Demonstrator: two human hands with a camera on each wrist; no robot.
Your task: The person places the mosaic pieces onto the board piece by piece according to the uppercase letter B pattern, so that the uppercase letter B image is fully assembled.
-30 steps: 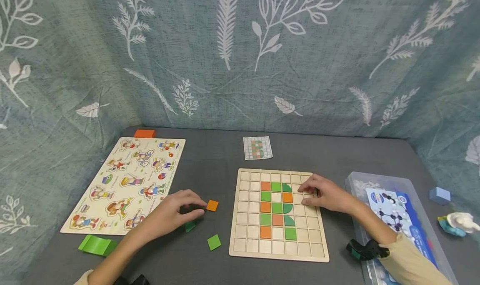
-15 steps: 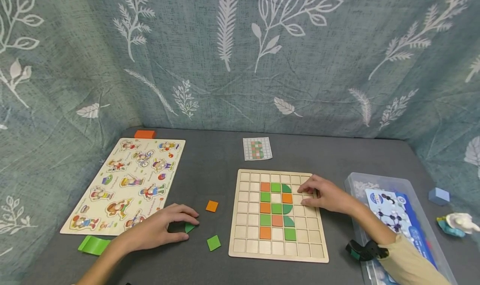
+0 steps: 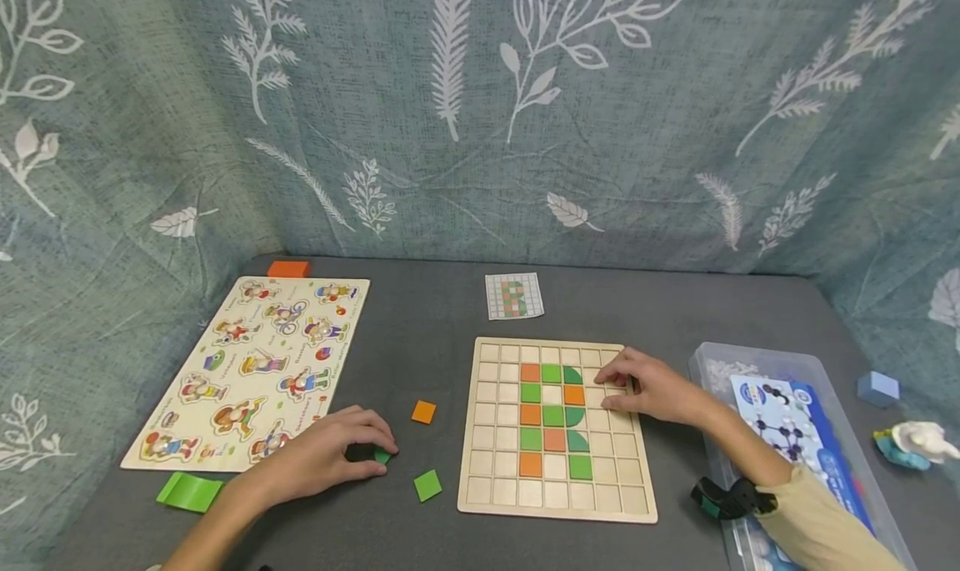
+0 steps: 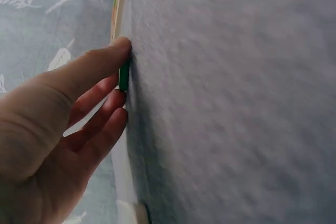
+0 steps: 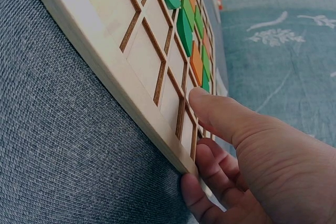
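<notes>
The left hand [image 3: 315, 463] lies on the gray table [image 3: 420, 338] w/ its fingers curled over a small green piece [image 3: 382, 455]. In the left wrist view the thumb and fingers [image 4: 113, 103] pinch that green piece [image 4: 124, 74] right on the cloth. The piece sits just below the picture puzzle board [image 3: 251, 371] and left of the grid board [image 3: 558, 504].

The right hand [image 3: 652, 388] rests on the top right part of the grid board, fingers bent a bit & close together, thumb tip pressing a blank square. It holds nothing. In the right wrist view the thumb [image 5: 210, 109] lies on top of the grid board [image 5: 105, 51] & the other fingers hook the edge.

Orange & green tiles fill the middle squares of the grid board. An orange square [image 3: 423, 412] & a green square [image 3: 427, 485] lie loose btwn the left hand & the grid board. A small pattern card [image 3: 513, 296] lies behind the board. A clear plastic box [image 3: 705, 363] is near the right arm.
</notes>
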